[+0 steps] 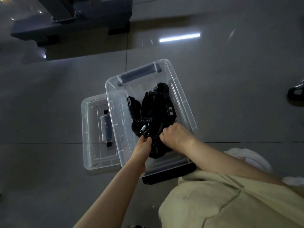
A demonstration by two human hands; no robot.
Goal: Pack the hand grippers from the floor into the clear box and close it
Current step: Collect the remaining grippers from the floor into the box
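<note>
The clear box (182,102) stands open on the floor, with black clip handles at its far and near ends. Several black hand grippers (153,111) with metal springs lie piled inside it. Both my hands reach into the near end of the box. My left hand (142,145) pinches a black hand gripper by its spring end. My right hand (174,134) is closed around the handle of a gripper beside it. The clear lid (92,139) lies flat on the floor, partly under the box's left side.
Another black hand gripper (296,92) lies on the floor at the far right edge. A grey machine base (69,25) stands at the back left. My beige-clad knee (230,199) and a white shoe (251,159) sit at the lower right. The floor is glossy tile.
</note>
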